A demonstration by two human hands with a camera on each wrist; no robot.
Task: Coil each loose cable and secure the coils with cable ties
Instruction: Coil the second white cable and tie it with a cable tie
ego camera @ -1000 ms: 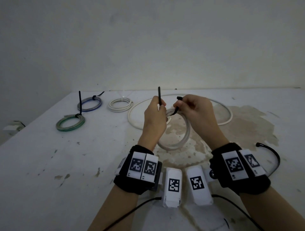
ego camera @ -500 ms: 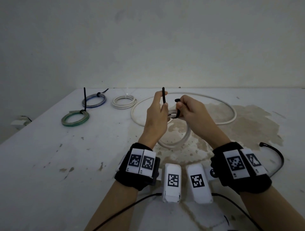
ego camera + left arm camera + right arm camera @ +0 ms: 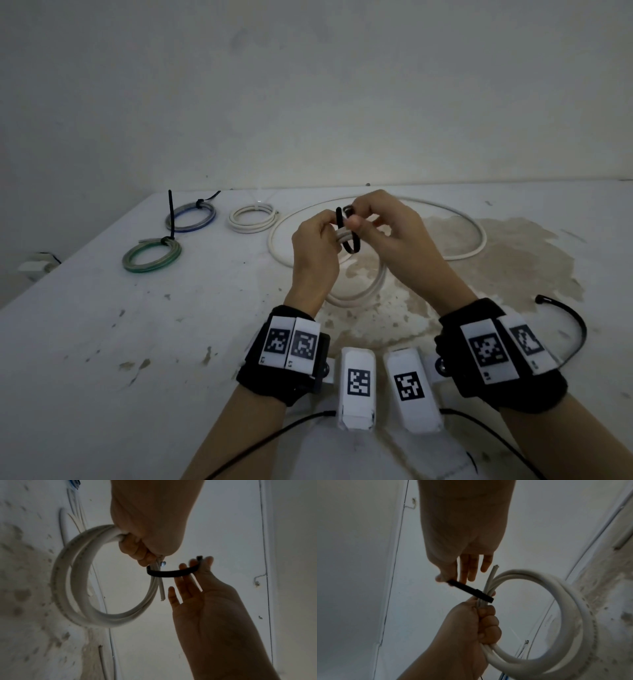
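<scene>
My left hand (image 3: 323,233) grips a small white cable coil (image 3: 363,294) and holds it above the table; the coil hangs below my fist. A black cable tie (image 3: 352,245) loops around the bundled strands just beyond my left fingers. My right hand (image 3: 363,219) pinches one end of that tie between thumb and forefinger, with the other fingers spread. In the left wrist view the tie (image 3: 171,573) curves from the coil (image 3: 68,588) to my right fingertips (image 3: 204,562). In the right wrist view my left hand (image 3: 486,620) clenches the coil (image 3: 573,615), and the tie (image 3: 467,588) crosses it.
Tied coils lie at the far left: a green one (image 3: 152,256) and a blue-grey one (image 3: 190,216). Beside them sits a small white coil (image 3: 252,218). A large loose white cable loop (image 3: 476,226) lies behind my hands. A spare black tie (image 3: 575,329) curls at the right.
The tie's tail stood upright from my left hand before; now it is bent over into a loop around the coil. Both hands have moved closer together and a little farther from me.
</scene>
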